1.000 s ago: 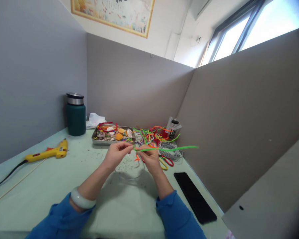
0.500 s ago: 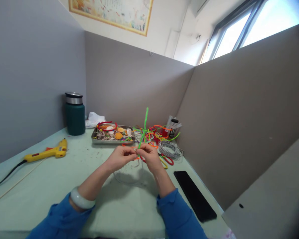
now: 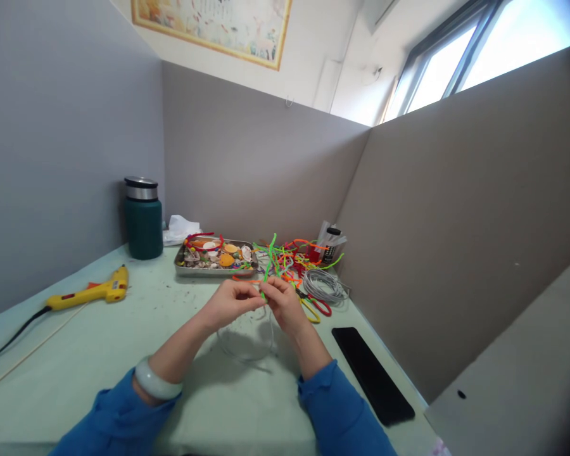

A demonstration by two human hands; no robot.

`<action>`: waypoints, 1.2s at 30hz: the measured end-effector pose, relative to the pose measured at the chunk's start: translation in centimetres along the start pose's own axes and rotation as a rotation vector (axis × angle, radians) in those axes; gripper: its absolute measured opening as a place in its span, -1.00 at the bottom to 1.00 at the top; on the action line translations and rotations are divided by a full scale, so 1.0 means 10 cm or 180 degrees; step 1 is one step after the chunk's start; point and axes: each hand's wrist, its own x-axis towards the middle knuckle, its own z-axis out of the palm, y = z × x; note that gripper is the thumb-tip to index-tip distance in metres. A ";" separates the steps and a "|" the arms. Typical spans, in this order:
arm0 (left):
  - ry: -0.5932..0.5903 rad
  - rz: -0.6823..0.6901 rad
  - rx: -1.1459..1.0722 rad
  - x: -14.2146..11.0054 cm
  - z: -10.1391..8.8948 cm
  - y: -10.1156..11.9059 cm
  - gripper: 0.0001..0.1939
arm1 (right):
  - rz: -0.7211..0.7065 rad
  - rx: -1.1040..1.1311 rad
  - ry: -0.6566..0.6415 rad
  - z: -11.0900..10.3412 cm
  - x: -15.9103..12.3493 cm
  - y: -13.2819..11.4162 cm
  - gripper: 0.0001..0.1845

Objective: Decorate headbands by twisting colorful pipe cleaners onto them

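Both hands meet above the middle of the table. My left hand (image 3: pixel 230 303) is pinched closed, thumb against fingers, where a green pipe cleaner (image 3: pixel 268 263) and the end of a thin grey wire (image 3: pixel 247 358) come together. My right hand (image 3: pixel 287 305) pinches the same green pipe cleaner close beside the left fingertips. The pipe cleaner's free end sticks up past the fingers, in front of a colourful heap of pipe cleaners (image 3: pixel 299 256). Below the hands the wire hangs in a loose loop over the tabletop. The fingers partly hide how the two are joined.
A metal tray (image 3: pixel 209 272) of shells stands at the back, with a green flask (image 3: pixel 143 221) to its left. A yellow glue gun (image 3: pixel 92 292) lies at left. Coiled grey wire (image 3: pixel 323 286), scissors (image 3: pixel 320 307) and a flat black object (image 3: pixel 373 375) are at right.
The upright end of the green pipe cleaner has come down and shows shorter above the fingers. My right fingers have shifted slightly; the left hand has barely moved.
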 end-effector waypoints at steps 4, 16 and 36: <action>0.0436 0.0311 0.0346 0.02 -0.02 0.00 -0.81 | -0.0091 0.0161 0.0086 -0.03 0.05 0.01 -0.77; 0.0097 0.1547 0.3066 -0.03 0.05 -0.20 -0.86 | -0.0456 0.0649 0.1481 -0.35 0.19 -0.09 -0.70; 0.0593 0.0857 0.2924 0.10 -0.71 0.12 -0.74 | -0.0146 -0.2019 -0.0328 -0.16 0.36 0.06 -0.72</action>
